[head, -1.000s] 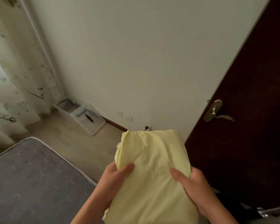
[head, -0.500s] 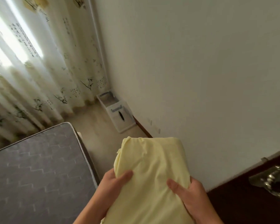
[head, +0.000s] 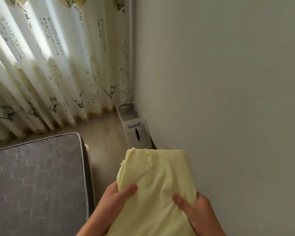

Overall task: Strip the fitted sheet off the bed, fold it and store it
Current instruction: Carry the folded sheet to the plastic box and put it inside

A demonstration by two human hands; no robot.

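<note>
Sheet of pale-yellow fabric (head: pixel 157 181), folded into a thick bundle, is held in the air over the pale floor (head: pixel 106 133), between the right edge of the grey quilted mattress (head: pixel 36 181) and the plain wall (head: pixel 228 82). The left grip (head: pixel 115 200) is clamped on the bundle's left side, thumb across the top, fingers hidden beneath. The right grip (head: pixel 200 212) is clamped on its right side, thumb pointing inward. A white plastic bin (head: pixel 134 132) stands in the floor's far corner, beside the printed curtain (head: pixel 58 65).
</note>
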